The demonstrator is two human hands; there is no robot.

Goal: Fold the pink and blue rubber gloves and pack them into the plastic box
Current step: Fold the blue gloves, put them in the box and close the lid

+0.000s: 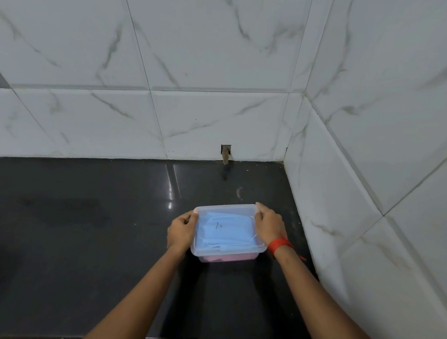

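A clear plastic box [238,251] stands on the black counter with its clear lid on. Folded blue gloves [224,233] show through the lid, filling the top. Pink gloves [225,258] show through the front wall, underneath the blue. My left hand [181,230] grips the box's left side, thumb on the lid edge. My right hand [270,225] grips the right side, fingers over the far right corner. A red band is on my right wrist.
The black counter [84,227] runs left and toward me. White marble-look tiled walls [197,64] rise behind it and close on the right. A small cut-out with a pipe stub [225,154] sits at the back wall's base.
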